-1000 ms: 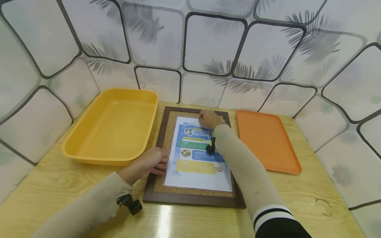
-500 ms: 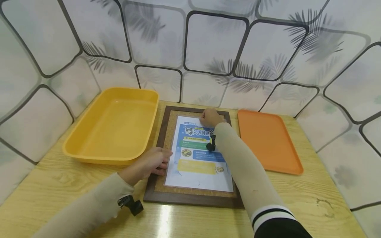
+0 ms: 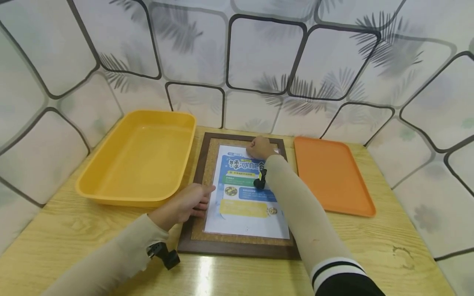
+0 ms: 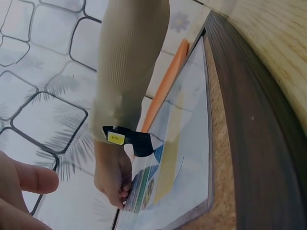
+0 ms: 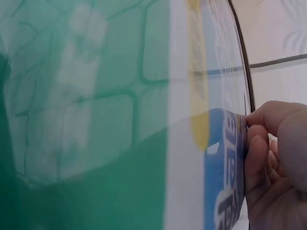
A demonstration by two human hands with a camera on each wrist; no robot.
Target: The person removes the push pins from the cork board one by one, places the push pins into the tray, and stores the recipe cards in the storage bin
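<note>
A glossy printed poster (image 3: 240, 224) in blue, green and yellow lies on a brown-framed cork board (image 3: 210, 166). My right hand (image 3: 260, 148) is at the poster's top edge, its fingers curled. In the right wrist view, its thumb (image 5: 271, 115) and fingertips pinch at that edge; anything small between them is hidden. My left hand (image 3: 185, 203) rests at the board's left side, its fingers loosely bent beside the poster's left edge. The left thumb (image 4: 38, 179) stands out free in the left wrist view.
A deep yellow tray (image 3: 129, 196) sits left of the board, close to the left hand. To the right lies a flat orange tray (image 3: 335, 176). A patterned wall covering (image 3: 252, 111) rises right behind the wooden table (image 3: 74, 230).
Both hands stay nearly in place. The left thumb has lifted slightly away from the fingers, toward the poster. The view has shifted a little.
</note>
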